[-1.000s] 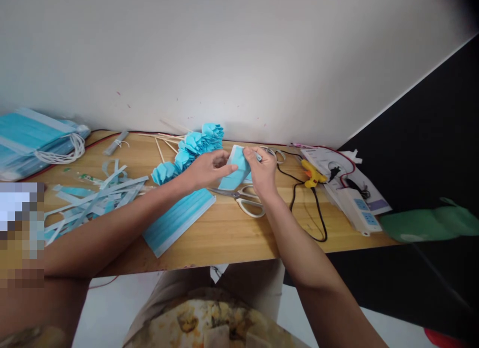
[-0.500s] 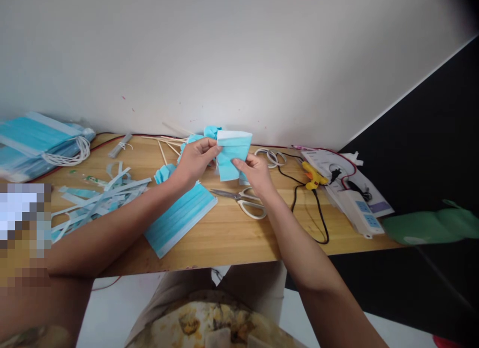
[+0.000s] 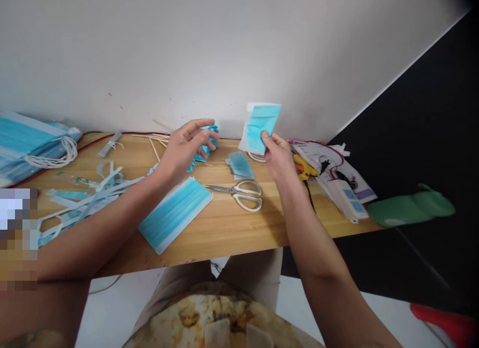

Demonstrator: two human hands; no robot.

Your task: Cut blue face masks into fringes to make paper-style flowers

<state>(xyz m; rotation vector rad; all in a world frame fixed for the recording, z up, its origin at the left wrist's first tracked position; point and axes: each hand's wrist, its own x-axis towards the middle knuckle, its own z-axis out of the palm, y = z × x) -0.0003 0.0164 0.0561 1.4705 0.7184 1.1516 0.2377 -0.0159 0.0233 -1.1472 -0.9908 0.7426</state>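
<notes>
In my right hand (image 3: 277, 156) is a folded piece of blue mask fabric (image 3: 263, 123) with white layers behind it, pinched at its lower edge and raised toward the wall. My left hand (image 3: 194, 141) is apart from it, fingers spread and holding nothing. Behind those fingers are crumpled blue fabric pieces (image 3: 204, 151), partly hidden. A small stack of cut blue pieces (image 3: 241, 165) lies on the table between my hands. Closer to me are scissors with white handles (image 3: 234, 190), lying slightly open, and a flat stack of blue masks (image 3: 177, 213).
Cut strips (image 3: 90, 198) are heaped at left, near bagged masks (image 3: 30, 143) with white cord (image 3: 56, 156). Thin wooden sticks (image 3: 151, 137) lie by the wall. At right are a yellow glue gun (image 3: 305, 167), a power strip (image 3: 350, 201) and a green bottle (image 3: 409, 208).
My right hand has carried the fabric piece up and to the right. My left hand has let go of it and opened. The small stack between the hands is now uncovered.
</notes>
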